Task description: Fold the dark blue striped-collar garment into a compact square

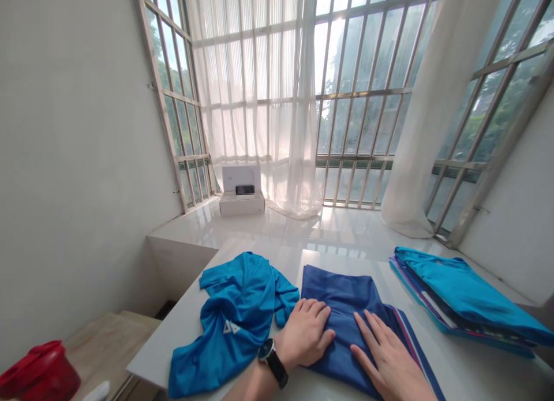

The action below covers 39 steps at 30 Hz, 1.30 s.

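The left hand (306,332) and right hand (384,355) lie flat and outstretched on navy cloth (340,288), seemingly a folded garment.

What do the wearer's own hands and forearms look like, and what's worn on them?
Both hands are gloveless. The left hand has a watch at its wrist: round dark face, black strap. No sleeve shows beside the right hand either.

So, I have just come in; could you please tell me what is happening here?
A person rests both bare hands on a folded dark blue garment on a white table. The left hand and right hand lie open with fingers spread; neither grip is closed. A crumpled bright blue shirt lies to the left, and a stack of folded clothes to the right.
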Motion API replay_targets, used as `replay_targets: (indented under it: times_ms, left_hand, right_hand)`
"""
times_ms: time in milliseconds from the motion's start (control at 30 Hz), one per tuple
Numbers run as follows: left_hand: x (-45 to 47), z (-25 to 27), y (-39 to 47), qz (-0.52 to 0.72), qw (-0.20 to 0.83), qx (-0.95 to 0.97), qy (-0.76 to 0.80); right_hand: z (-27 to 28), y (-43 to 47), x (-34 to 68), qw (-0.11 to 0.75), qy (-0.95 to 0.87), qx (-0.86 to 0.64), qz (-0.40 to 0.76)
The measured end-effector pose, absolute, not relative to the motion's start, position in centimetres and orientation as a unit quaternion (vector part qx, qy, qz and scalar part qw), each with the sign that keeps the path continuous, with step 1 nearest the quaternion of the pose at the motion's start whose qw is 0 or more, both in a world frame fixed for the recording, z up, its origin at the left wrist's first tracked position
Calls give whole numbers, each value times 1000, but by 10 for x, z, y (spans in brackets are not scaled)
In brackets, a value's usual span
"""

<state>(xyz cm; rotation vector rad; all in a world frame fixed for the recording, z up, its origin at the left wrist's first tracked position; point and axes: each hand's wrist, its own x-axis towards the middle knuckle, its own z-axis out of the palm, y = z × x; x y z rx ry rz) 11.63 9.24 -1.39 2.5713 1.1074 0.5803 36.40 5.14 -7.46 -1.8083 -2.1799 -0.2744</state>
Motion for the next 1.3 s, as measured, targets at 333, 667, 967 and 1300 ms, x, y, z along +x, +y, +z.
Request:
replay_targets:
  times_ms: [333, 667, 967, 1300]
  left_hand:
    - [115, 1, 123, 180, 102, 900, 385]
    - [102, 5, 123, 186, 83, 870, 450]
    - [104, 5, 122, 200, 113, 882, 412]
    - [102, 11, 120, 186, 129, 887, 403]
  right_hand:
    - [-46, 87, 346, 218, -799, -546, -122]
    - [-58, 97, 358, 253, -811, -514, -120]
    - [-52, 96, 351, 280, -796, -530, -84]
    - [-47, 95, 348, 271, -785, -555, -49]
